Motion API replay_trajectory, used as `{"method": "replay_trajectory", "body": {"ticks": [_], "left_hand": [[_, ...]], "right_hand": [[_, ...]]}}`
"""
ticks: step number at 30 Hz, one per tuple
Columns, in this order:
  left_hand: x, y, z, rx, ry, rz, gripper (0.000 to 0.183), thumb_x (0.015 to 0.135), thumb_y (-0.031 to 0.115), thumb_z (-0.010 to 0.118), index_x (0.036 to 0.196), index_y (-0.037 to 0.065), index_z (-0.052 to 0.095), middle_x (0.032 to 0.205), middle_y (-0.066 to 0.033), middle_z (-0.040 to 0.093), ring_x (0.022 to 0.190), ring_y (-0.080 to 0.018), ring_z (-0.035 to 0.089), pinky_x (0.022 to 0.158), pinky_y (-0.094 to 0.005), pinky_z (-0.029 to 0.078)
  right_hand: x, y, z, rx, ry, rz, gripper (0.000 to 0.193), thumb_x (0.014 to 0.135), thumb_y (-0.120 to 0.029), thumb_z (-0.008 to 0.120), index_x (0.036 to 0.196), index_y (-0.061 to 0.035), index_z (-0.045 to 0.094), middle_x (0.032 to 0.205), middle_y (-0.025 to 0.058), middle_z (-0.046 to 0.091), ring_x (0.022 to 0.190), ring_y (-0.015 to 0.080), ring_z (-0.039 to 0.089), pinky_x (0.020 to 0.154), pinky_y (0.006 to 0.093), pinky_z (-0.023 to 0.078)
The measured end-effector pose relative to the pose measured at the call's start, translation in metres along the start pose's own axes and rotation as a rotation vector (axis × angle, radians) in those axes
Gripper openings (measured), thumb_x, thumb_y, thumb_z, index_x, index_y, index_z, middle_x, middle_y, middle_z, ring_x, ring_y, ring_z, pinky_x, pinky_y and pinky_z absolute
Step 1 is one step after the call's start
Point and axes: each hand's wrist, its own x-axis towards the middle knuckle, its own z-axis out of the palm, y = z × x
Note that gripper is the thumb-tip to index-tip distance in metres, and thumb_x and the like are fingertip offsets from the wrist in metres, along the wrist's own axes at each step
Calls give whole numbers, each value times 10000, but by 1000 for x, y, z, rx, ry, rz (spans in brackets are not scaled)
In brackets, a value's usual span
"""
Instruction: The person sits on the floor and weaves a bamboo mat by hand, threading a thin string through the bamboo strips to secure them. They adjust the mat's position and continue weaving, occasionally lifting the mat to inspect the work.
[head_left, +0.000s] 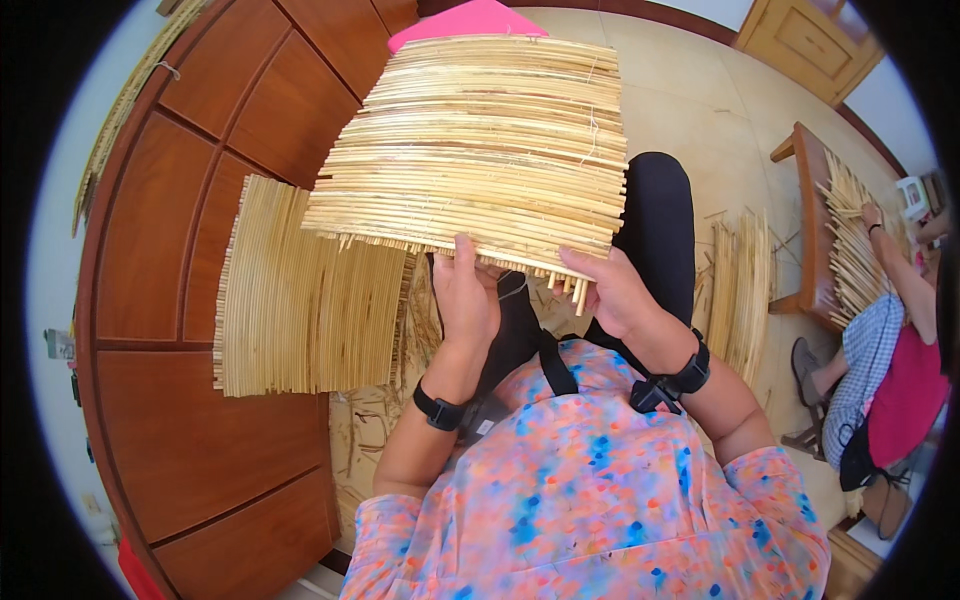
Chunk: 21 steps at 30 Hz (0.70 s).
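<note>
The beige tiled floor [690, 110] extends beyond and to the right of the pale-yellow rectangular mat of corded reeds [480, 140]. A red-brown panelled wooden cabinet [160, 230] stands left of this mat. A red-brown wooden table [812, 225], right of the mat, carries loose pale reeds [855, 245]. The mat is held in front of the person [590, 490]. A second pale-yellow reed mat [310, 310] is positioned to its left. Left hand [470, 305] and right hand [610, 285]: fingers grasping the held mat's near edge. A small white rectangular label [484, 427], on the person's side of the mat, is too small to read.
</note>
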Motion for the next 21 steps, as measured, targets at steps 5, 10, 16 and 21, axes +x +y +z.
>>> {"method": "replay_trajectory", "body": {"ticks": [5, 10, 16, 21], "left_hand": [[-13, -7, -13, 294, -215, -265, 290, 1032, 252, 471, 1066, -10, 591, 937, -78, 667, 825, -140, 628, 752, -281, 505], [-13, -5, 0, 357, -508, -249, 212, 996, 169, 528, 1074, -13, 604, 891, -75, 650, 790, -141, 604, 722, -283, 499], [-11, -8, 6, 264, -559, -324, 169, 942, 55, 535, 1066, -27, 615, 906, -72, 648, 816, -139, 605, 750, -288, 502], [-15, -2, 17, 164, -481, -323, 343, 971, 298, 503, 1080, -21, 568, 846, -80, 614, 721, -162, 574, 652, -288, 447]], "right_hand": [[-8, -15, -7, 4, 33, 32, 300, 921, -175, 649, 1160, 1, 607, 981, 74, 673, 797, 128, 638, 637, 264, 531], [-15, -23, -12, 41, 68, -11, 270, 931, -176, 633, 1143, -10, 618, 954, 66, 674, 763, 120, 638, 611, 263, 518], [-21, -25, -18, -6, 66, 47, 244, 941, -230, 620, 1108, -53, 631, 903, 32, 676, 732, 96, 620, 554, 237, 466], [-20, -19, -17, 0, 129, 41, 245, 940, -251, 622, 1102, -66, 633, 863, 9, 661, 704, 86, 600, 527, 223, 420]]}}
